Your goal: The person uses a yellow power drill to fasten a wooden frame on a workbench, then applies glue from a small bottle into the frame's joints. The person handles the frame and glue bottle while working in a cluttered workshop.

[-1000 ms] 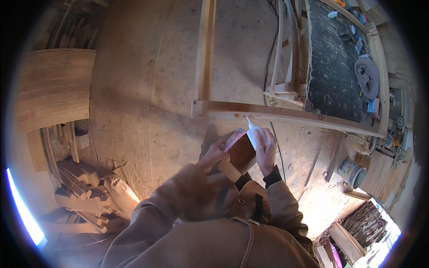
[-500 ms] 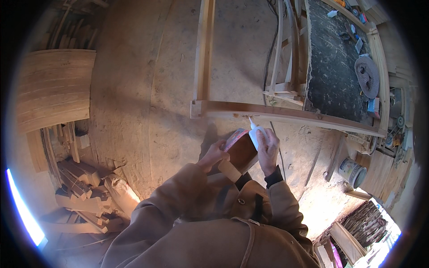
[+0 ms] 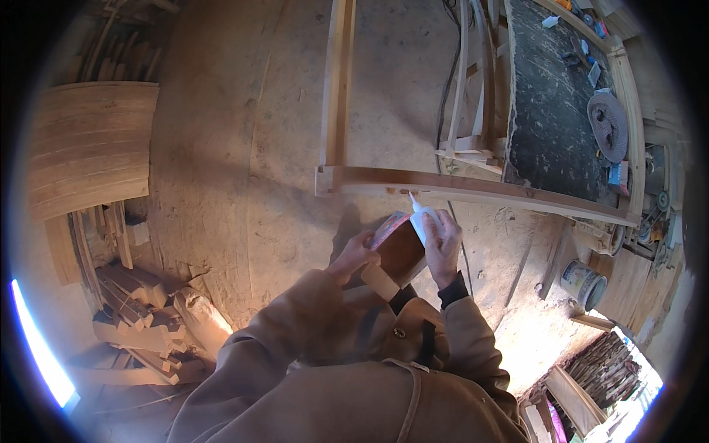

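Gripping the white plastic bottle [image 3: 421, 220], our right hand [image 3: 444, 247] now sits slightly rightward, white nozzle [image 3: 415, 201] still near the long brown wooden rail [image 3: 473, 184], so we apparently keep working there; our left hand [image 3: 356, 257] clasps a flat pinkish-red strip [image 3: 388, 229].

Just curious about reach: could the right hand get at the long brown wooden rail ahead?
Probably yes: the right hand looks close to the rail, with only the nozzle of the white plastic bottle in its grip between them.
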A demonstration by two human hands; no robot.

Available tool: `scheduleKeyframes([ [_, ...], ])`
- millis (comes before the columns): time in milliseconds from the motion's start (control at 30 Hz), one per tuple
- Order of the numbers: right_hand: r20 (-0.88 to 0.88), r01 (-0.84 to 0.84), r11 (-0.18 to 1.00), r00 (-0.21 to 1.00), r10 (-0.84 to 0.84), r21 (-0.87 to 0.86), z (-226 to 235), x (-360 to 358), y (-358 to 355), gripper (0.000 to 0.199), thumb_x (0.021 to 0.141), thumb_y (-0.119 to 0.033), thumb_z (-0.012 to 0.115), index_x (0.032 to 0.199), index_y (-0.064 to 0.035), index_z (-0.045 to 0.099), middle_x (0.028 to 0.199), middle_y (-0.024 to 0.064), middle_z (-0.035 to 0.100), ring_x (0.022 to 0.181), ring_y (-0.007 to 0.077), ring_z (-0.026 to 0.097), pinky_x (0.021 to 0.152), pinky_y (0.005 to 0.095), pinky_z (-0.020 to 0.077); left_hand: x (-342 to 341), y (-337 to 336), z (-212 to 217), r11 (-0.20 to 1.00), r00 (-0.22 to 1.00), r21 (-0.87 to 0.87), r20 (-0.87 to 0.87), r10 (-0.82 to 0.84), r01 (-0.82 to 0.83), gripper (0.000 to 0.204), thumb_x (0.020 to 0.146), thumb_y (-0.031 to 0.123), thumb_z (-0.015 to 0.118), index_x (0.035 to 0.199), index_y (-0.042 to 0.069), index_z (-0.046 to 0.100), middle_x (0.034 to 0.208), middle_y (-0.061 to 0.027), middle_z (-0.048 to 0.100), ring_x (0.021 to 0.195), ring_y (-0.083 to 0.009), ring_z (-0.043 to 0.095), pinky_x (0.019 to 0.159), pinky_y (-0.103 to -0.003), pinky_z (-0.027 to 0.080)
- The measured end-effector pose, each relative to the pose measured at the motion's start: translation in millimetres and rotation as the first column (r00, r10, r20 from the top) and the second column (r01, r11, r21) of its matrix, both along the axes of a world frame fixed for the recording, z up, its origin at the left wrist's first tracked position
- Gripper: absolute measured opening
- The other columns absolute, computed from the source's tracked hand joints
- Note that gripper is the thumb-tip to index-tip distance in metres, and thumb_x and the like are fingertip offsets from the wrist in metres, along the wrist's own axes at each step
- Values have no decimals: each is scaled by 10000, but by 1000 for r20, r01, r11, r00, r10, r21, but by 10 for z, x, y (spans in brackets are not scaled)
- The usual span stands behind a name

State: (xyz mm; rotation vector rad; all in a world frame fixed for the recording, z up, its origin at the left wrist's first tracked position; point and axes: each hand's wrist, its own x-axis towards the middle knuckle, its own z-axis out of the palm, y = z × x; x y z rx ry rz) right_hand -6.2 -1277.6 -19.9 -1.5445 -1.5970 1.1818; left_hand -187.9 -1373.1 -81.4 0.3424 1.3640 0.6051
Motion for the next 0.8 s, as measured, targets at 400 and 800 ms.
scheduleKeyframes([
  [400, -13, 35, 999, 999, -36, -29, 0, 50, -34, 289, 1019, -218, 562, 867, 28, 570, 727, 112, 546, 675, 154, 502, 628, 331, 433, -17, 28, 85, 1000, 1000, -19, 16, -3, 3, 653, 676, 95, 700, 1294, -38, 536, 922, -104, 620, 878, -200, 608, 787, -333, 473],
  [800, -3, 26, 999, 1000, -26, -43, -55, 60, -40, 280, 1017, -217, 562, 883, 28, 577, 768, 104, 564, 708, 141, 504, 638, 318, 430, 8, 27, 120, 999, 1000, -46, -6, -6, 6, 684, 659, 87, 701, 1312, -26, 534, 984, -116, 619, 924, -214, 604, 818, -337, 474],
])
